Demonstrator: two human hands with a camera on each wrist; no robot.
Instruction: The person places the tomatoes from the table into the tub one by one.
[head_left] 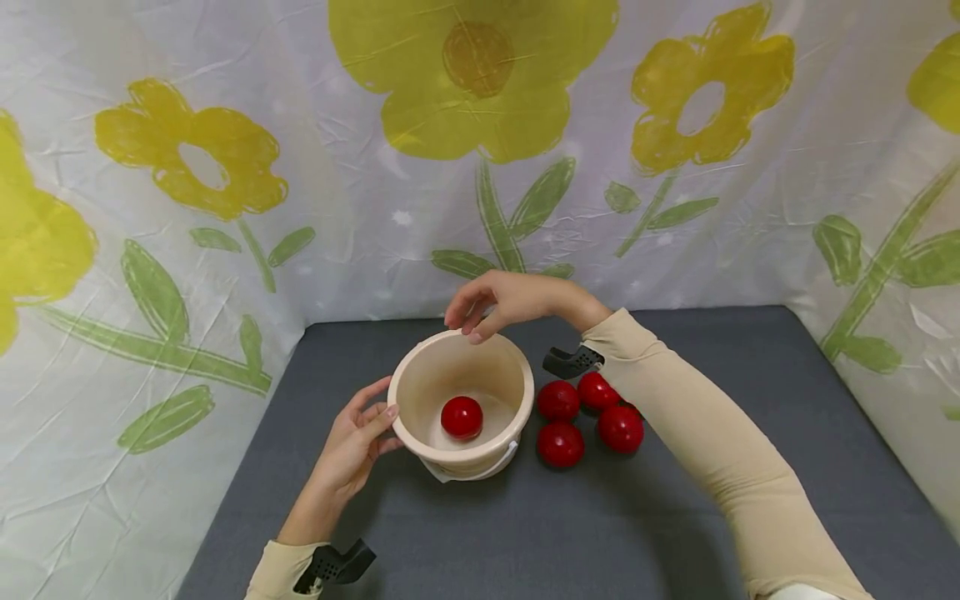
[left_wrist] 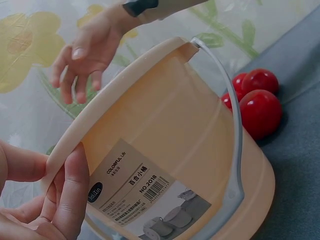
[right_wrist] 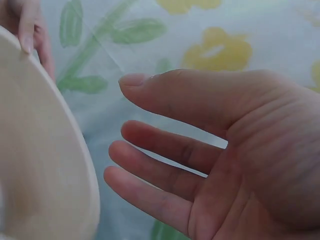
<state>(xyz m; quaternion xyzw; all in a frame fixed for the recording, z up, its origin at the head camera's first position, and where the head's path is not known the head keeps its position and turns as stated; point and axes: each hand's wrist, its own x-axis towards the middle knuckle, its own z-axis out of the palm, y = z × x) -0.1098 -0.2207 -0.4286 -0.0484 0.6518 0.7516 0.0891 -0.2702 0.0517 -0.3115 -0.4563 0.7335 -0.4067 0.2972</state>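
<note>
A cream plastic bucket [head_left: 420, 392] stands on the dark table with one red ball-like fruit [head_left: 462, 417] on its floor. My left hand [head_left: 360, 437] grips the rim at its left side, the thumb on the inside edge and the fingers against the outer wall. Over the far rim hangs my right hand [head_left: 506, 302], its fingers relaxed and slightly spread with nothing in them. In the left wrist view a printed label [left_wrist: 145, 192] and a grey-white handle [left_wrist: 235, 150] show on the bucket's outside.
Several more red fruits [head_left: 560, 445] lie in a cluster just right of the bucket, partly under the right forearm. A grey cloth [head_left: 480, 542] covers the table. Behind and to the sides hangs a white curtain [head_left: 352, 250] with yellow flowers.
</note>
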